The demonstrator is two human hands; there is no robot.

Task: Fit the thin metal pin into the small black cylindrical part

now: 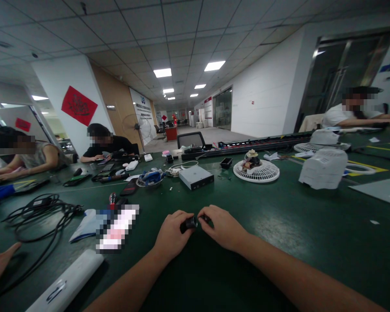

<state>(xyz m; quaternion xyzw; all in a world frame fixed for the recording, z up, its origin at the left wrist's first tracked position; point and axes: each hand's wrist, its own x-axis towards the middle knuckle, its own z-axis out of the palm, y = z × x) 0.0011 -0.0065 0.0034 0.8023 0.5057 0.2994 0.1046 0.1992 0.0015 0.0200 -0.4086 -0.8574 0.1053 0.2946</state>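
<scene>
Left hand: your left hand (172, 234) is over the desk in front of you, and its fingers (182, 215) are clenched around a small black cylindrical part (189, 224).

Right hand: your right hand (222, 227) comes from the other side, and its fingertips (203, 215) pinch the far end of the same part. The two hands are almost touching.

Held thing: the small black cylindrical part lies between your two hands, above the desk, and the fingers hide much of it. I cannot tell what exact part it is.

Desk: a dark green desk (279, 247) is under your hands and continues far forward.

Near left: a blurred pink and white package (117, 227) lies beside a blue and white sheet (87, 225), and a bundle of black cable (35, 216) is further left. A white tube (65, 284) lies at the lower edge.

Ahead: a silver optical drive (196, 177) stands just beside a blue tool in a round dish (150, 178).

Right side: a white fan guard with a motor on it (256, 171) lies on the desk, and a white plastic fan housing (323, 169) is near it.

Other people: a hand (0, 265) shows at the lower left edge, and I cannot tell whose it is. A co-worker in a black shirt (108, 146) sits across the desk, and another in a white shirt (347, 116) works at the right.
</scene>
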